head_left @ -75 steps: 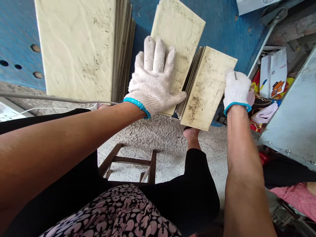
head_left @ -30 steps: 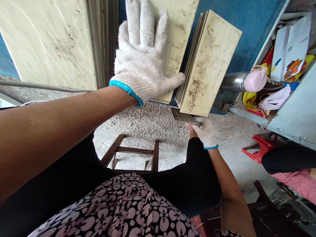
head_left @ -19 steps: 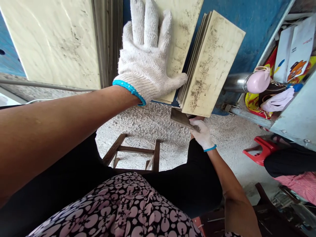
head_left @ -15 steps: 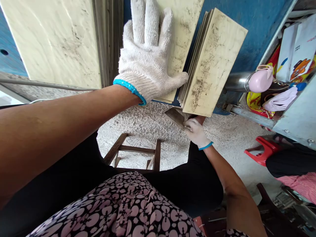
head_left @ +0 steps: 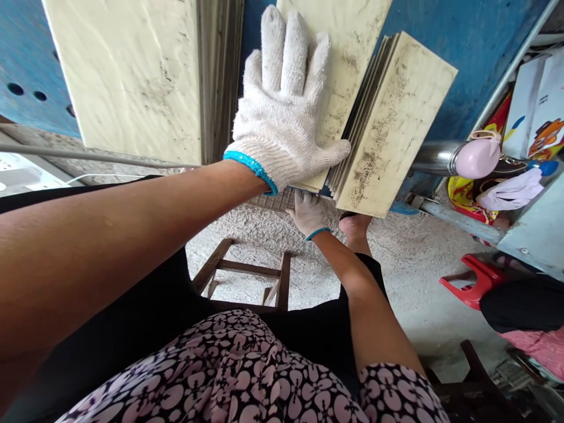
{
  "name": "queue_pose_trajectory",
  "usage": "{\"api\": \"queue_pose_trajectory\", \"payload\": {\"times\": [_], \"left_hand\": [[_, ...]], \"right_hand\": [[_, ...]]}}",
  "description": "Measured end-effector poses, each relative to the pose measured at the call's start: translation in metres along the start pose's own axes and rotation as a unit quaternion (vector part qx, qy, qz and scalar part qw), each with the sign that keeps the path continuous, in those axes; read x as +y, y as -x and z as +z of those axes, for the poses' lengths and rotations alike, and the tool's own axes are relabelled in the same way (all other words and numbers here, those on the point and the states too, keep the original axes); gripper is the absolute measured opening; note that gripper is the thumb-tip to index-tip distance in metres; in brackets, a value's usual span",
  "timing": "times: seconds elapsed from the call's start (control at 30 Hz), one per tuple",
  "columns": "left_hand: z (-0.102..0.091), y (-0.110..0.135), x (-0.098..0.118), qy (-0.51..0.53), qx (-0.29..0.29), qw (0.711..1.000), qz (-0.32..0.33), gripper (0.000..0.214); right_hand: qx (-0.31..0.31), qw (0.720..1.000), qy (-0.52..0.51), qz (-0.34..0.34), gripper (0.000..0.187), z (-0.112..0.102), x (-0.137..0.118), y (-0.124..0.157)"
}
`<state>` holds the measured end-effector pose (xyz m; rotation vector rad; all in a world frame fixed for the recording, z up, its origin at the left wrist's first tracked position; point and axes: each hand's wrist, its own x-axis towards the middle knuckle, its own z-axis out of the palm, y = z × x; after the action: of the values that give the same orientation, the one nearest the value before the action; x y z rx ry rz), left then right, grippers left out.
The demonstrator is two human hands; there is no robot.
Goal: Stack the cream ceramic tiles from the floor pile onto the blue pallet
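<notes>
My left hand (head_left: 284,111), in a white knit glove with a blue cuff, lies flat with fingers spread on a cream, marble-patterned panel (head_left: 348,41). Its thumb reaches to the edge of a stack of narrow cream panels (head_left: 394,126) with dark speckles. Lower down, my right hand (head_left: 309,215), gloved alike, is by the table's front edge beside a grey-brown gridded surface (head_left: 271,201). Its thumb stands apart and its fingers point forward, their tips partly hidden under the edge. No object shows in it.
Left stands a stack of larger cream panels (head_left: 132,76) on the blue table (head_left: 30,59). On the right are a steel flask with a pink lid (head_left: 478,157) and a light cloth (head_left: 511,191). A wooden stool (head_left: 249,268) is below; a person sits by a red stool (head_left: 473,282).
My right hand has moved left and forward to the table edge, and the flat grey plate it held is out of sight. My left hand stays on the panel; the view has shifted slightly.
</notes>
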<state>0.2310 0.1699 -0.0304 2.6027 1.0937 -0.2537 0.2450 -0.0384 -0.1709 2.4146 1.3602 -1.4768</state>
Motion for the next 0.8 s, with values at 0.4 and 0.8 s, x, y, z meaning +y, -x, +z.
{"api": "queue_pose_trajectory", "payload": {"times": [0.4, 0.8], "left_hand": [[0.005, 0.004, 0.001, 0.007, 0.064, 0.998, 0.008, 0.117], [-0.003, 0.004, 0.001, 0.001, 0.019, 1.0, -0.004, 0.117]], "right_hand": [[-0.053, 0.973, -0.226, -0.006, 0.05, 0.028, -0.011, -0.028], [-0.055, 0.943, -0.329, -0.001, 0.033, -0.017, 0.102, -0.008]]}}
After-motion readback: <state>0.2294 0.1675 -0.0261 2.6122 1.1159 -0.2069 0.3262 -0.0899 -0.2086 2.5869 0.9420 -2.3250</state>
